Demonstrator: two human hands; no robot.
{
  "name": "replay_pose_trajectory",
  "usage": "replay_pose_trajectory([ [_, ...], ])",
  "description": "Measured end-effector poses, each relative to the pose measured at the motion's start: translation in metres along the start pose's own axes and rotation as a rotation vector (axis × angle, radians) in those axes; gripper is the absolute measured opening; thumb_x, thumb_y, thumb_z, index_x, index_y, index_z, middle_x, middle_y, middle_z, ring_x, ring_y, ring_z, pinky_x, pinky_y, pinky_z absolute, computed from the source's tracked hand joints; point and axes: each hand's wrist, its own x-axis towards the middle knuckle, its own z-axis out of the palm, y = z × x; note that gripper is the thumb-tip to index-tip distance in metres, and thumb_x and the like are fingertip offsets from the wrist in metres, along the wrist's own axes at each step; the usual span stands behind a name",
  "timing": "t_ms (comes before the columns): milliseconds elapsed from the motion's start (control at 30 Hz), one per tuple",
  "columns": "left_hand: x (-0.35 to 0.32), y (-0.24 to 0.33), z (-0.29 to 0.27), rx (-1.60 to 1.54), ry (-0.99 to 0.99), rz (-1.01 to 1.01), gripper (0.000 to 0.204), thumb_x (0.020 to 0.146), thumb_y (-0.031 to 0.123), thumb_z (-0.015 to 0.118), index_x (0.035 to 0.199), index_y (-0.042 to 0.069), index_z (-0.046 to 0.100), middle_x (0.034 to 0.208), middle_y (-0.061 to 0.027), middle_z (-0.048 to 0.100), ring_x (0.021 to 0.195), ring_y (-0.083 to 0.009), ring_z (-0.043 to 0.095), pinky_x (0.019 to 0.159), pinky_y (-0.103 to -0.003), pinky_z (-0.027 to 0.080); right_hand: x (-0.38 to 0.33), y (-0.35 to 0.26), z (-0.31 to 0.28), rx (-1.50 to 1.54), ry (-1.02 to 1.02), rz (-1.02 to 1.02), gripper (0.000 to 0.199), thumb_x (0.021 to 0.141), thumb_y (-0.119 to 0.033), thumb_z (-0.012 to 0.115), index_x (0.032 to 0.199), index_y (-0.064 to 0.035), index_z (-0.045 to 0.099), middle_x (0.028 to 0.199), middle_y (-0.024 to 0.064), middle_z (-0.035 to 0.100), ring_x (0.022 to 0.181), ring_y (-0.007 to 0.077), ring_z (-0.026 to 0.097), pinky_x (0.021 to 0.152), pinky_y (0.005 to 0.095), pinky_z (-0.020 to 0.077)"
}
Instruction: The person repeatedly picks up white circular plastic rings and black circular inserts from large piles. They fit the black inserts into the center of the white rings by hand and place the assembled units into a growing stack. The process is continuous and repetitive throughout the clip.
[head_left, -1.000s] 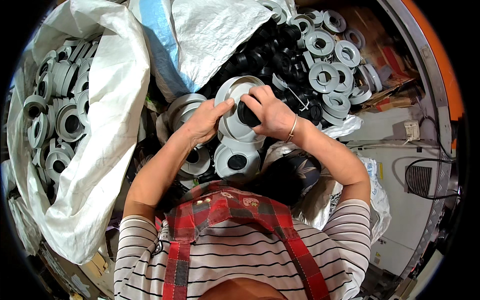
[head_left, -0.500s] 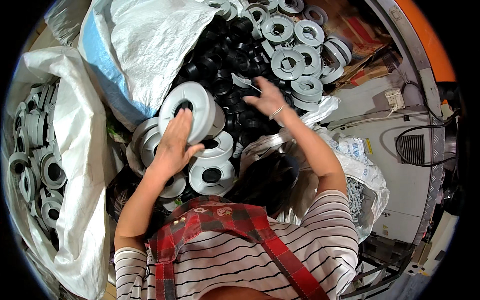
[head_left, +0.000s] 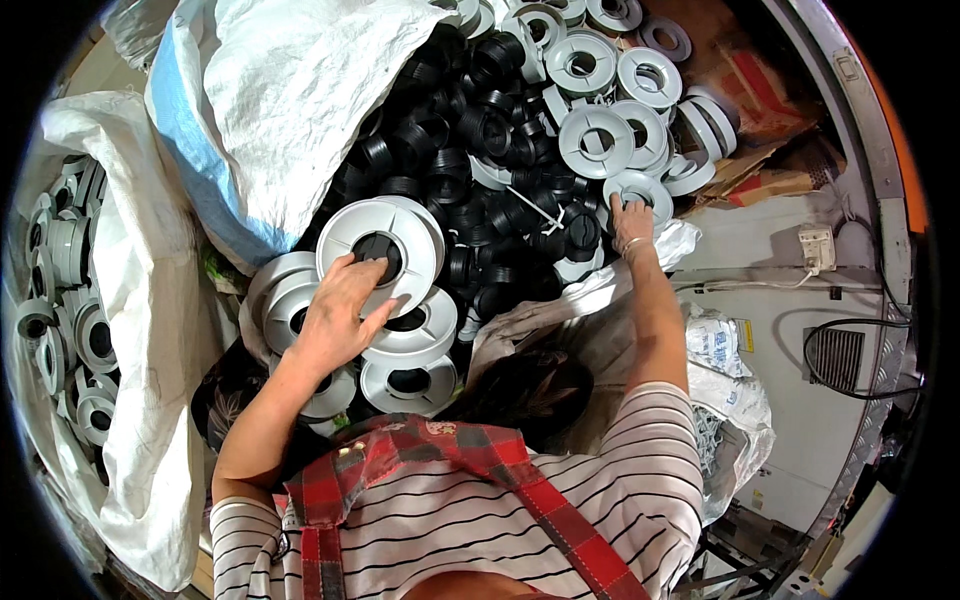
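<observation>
Grey disc — left hand open over edge; right hand on ring — hold unclear.

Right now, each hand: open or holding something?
Left hand: open, touching a grey flanged disc.
Right hand: touching a grey ring; grip can't be told.

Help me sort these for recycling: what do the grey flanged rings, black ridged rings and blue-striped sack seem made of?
Grey flanged rings: probably moulded plastic, satin, with even colour and thin ribs. Black ridged rings: likely plastic too, glossier, showing bright highlights. Blue-striped sack: apparently woven plastic, slightly shiny, with crisp creases.
</observation>
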Motion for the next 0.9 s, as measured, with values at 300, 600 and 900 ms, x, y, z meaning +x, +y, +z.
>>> replay_pose_trajectory([
  [300,-0.003,0.015,0.000,-0.286,0.092,-0.154,0.039,0.080,0.012,0.066,0.116,-0.002,0.058,0.111,-0.0183,0.063,0.107,-0.0327,0.059,0.097,-0.039,0.042,-0.071,-0.010,-0.196,1.087,0.168,0.139,0.081,0.057,-0.026,0.075,0.127,0.0007,0.044,0.103,0.0224,0.061,0.096,0.0347,0.060,0.085,0.0403,0.0477],
  [600,-0.018,0.048,0.009,-0.209,0.201,0.308,0.089,0.060,0.023,0.084,0.130,-0.004,0.037,0.123,-0.0230,0.047,0.120,-0.0389,0.043,0.105,-0.051,0.031,-0.147,-0.146,-0.311,2.209,0.011,-0.315,0.054,0.084,-0.034,0.068,0.120,0.0019,0.048,0.107,0.0065,0.057,0.093,0.0127,0.053,0.085,0.0273,0.0445],
  [900,-0.031,0.019,-0.064,-1.165,0.439,-0.540,0.047,0.080,0.023,0.067,0.116,-0.003,0.052,0.101,-0.0077,0.059,0.089,-0.0142,0.057,0.079,-0.029,0.047,-0.122,-0.122,-0.310,0.920,0.186,-0.125,0.067,0.078,-0.047,0.067,0.122,0.0002,0.050,0.114,0.0215,0.056,0.105,0.0337,0.055,0.090,0.0394,0.0444],
])
